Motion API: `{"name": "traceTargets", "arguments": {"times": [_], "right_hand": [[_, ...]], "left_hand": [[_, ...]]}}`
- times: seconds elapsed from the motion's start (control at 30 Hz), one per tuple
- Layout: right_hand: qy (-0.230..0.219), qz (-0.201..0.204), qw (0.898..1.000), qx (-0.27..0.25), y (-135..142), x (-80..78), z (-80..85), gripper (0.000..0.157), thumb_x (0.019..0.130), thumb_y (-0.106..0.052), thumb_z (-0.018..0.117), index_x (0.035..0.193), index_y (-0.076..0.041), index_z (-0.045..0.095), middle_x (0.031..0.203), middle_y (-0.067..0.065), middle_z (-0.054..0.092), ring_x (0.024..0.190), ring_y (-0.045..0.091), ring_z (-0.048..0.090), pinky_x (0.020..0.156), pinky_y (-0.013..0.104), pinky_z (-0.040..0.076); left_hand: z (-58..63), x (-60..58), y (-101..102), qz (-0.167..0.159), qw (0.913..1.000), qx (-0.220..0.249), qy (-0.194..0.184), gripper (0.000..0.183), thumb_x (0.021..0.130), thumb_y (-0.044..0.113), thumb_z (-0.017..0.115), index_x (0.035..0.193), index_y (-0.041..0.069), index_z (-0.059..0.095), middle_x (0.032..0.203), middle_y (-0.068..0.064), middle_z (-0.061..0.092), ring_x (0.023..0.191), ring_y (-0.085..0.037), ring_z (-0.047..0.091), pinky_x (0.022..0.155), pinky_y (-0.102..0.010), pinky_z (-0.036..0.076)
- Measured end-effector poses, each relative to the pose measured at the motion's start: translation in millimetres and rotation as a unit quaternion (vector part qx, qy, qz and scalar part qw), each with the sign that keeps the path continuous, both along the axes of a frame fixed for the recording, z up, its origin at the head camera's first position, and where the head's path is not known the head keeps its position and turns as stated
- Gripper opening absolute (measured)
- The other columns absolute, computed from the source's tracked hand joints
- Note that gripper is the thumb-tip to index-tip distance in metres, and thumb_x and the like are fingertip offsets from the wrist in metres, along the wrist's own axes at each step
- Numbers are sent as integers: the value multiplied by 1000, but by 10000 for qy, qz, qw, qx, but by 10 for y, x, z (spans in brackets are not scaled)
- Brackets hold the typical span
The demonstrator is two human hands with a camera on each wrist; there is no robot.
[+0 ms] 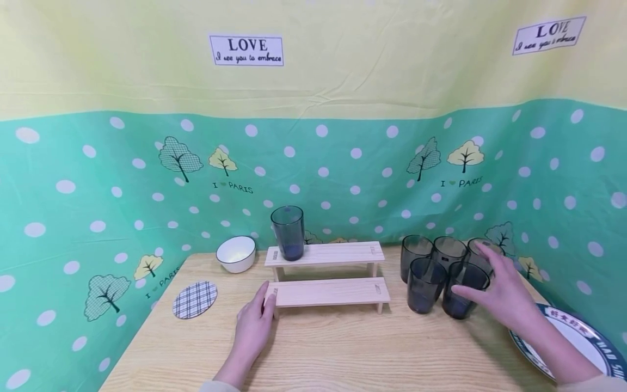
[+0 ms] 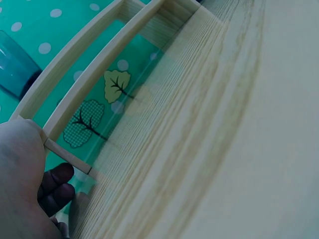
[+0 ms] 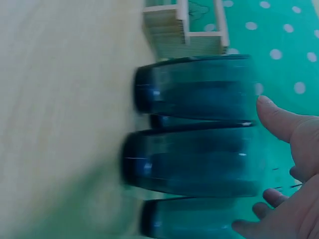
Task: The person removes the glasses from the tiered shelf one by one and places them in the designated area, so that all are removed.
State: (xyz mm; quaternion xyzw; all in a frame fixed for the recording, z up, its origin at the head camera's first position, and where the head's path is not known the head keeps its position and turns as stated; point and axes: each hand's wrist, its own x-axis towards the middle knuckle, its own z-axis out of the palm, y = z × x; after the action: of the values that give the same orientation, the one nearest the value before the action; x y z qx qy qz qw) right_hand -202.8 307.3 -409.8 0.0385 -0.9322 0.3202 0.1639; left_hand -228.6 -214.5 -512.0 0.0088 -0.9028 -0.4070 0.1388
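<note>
A two-step wooden shelf (image 1: 325, 292) stands mid-table. My left hand (image 1: 254, 317) holds the left end of its lower step; in the left wrist view the fingers (image 2: 59, 191) bend beside that end. One dark drinking glass (image 1: 288, 234) stands upright on the upper step, toward its left. Several matching glasses (image 1: 425, 286) cluster upright at the right of the shelf. Over the nearest right one, a glass (image 1: 460, 291), my right hand (image 1: 506, 294) spreads its thumb and fingers. The right wrist view shows the thumb (image 3: 279, 119) apart from the glass (image 3: 192, 159).
A white bowl (image 1: 237, 254) sits left of the shelf, and a checked round mat (image 1: 195, 299) lies in front of it. At the right table edge, a patterned plate (image 1: 570, 332) lies partly under my right forearm. A green dotted cloth (image 1: 338, 169) hangs behind.
</note>
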Motion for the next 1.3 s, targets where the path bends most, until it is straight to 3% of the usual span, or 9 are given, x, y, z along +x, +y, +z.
{"name": "traceTargets", "arguments": {"times": [0.27, 0.5, 0.7, 0.93, 1.3], "right_hand": [[242, 99, 9996, -76, -202, -70, 412, 120, 93, -43, 92, 178, -11, 14, 168, 44, 18, 145, 70, 28, 98, 91, 34], [134, 419, 9984, -349, -612, -235, 629, 120, 93, -46, 91, 179, -15, 14, 171, 37, 20, 150, 64, 31, 106, 88, 34], [-17, 808, 9941, -724, -989, -440, 738, 116, 94, -45, 91, 179, -17, 16, 171, 31, 27, 153, 54, 35, 118, 76, 37], [-157, 1279, 9847, -1170, -1346, -643, 819, 110, 96, -40, 90, 178, -19, 20, 172, 25, 27, 160, 43, 30, 130, 62, 29], [-212, 1506, 9797, -1310, -1766, -773, 826, 109, 94, -41, 92, 177, -21, 24, 170, 20, 33, 156, 44, 37, 124, 63, 39]], "left_hand": [[14, -3, -13, 31, 10000, -2, -8, 58, 120, 38, 48, 167, 5, 46, 156, -23, 61, 143, -53, 55, 125, -70, 25], [-5, -22, -2, -17, 10000, 17, 39, 59, 120, 40, 49, 167, 5, 47, 156, -22, 61, 143, -53, 55, 125, -70, 25], [-12, -18, 11, -43, 9999, 63, 65, 58, 120, 39, 49, 166, 5, 48, 156, -22, 61, 143, -52, 55, 125, -71, 25], [4, -8, 13, 8, 9999, 99, 13, 58, 120, 39, 49, 167, 6, 47, 156, -21, 62, 144, -51, 54, 126, -70, 25], [-1, -2, 3, -4, 10000, 92, -16, 59, 120, 41, 48, 167, 6, 46, 158, -21, 59, 145, -52, 53, 126, -70, 23]]}}
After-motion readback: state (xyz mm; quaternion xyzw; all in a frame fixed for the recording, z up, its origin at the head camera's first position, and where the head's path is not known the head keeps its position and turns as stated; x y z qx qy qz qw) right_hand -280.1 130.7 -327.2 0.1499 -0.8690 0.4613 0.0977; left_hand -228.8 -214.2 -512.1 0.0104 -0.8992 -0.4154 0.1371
